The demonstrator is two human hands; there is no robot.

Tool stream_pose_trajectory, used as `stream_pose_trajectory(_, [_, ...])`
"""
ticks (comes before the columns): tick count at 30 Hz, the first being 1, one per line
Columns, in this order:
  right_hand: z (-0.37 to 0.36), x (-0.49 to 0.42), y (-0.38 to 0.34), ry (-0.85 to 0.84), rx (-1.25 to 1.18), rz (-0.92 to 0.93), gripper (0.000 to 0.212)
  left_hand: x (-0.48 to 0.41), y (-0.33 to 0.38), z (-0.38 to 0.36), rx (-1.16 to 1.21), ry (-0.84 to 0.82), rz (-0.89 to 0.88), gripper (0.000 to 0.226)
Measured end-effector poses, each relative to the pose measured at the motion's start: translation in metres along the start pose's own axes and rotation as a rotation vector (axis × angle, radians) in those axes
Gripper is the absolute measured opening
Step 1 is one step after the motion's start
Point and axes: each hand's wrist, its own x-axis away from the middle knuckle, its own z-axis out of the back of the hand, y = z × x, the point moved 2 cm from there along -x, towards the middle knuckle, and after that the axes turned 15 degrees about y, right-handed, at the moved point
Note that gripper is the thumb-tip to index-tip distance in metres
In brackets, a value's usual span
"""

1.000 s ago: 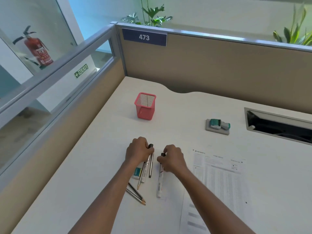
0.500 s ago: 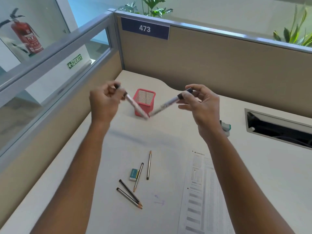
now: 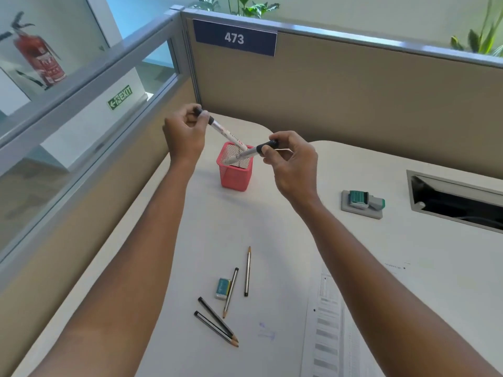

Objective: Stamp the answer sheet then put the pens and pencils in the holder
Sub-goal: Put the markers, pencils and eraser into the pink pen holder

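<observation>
A pale desk [image 3: 272, 240] spreads under both raised arms. The answer sheet [image 3: 330, 322] lies below the right forearm, and the stamp [image 3: 362, 204] sits to the right of the right hand [image 3: 292, 165]. Between and just beneath the hands stands the pink mesh holder [image 3: 235, 172]. The left hand [image 3: 185, 131] pinches a white marker [image 3: 227, 133] by its dark cap; the right hand pinches a second marker [image 3: 251, 152]. Both tips angle down over the holder's mouth. Four pencils [image 3: 231, 295] and an eraser [image 3: 223, 288] lie nearer the body, between the forearms.
</observation>
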Motion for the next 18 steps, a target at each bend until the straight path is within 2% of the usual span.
stream_pose_trajectory(12, [-0.032, -0.005, 0.023, -0.028, 0.138, 0.123, 0.012, 0.009, -0.036, -0.016, -0.113, -0.134, -0.048, 0.015])
stream_pose_trajectory(18, [-0.046, -0.003, 0.048, -0.124, 0.319, 0.150, 0.010, 0.017, -0.047, -0.020, -0.168, -0.198, -0.122, 0.022])
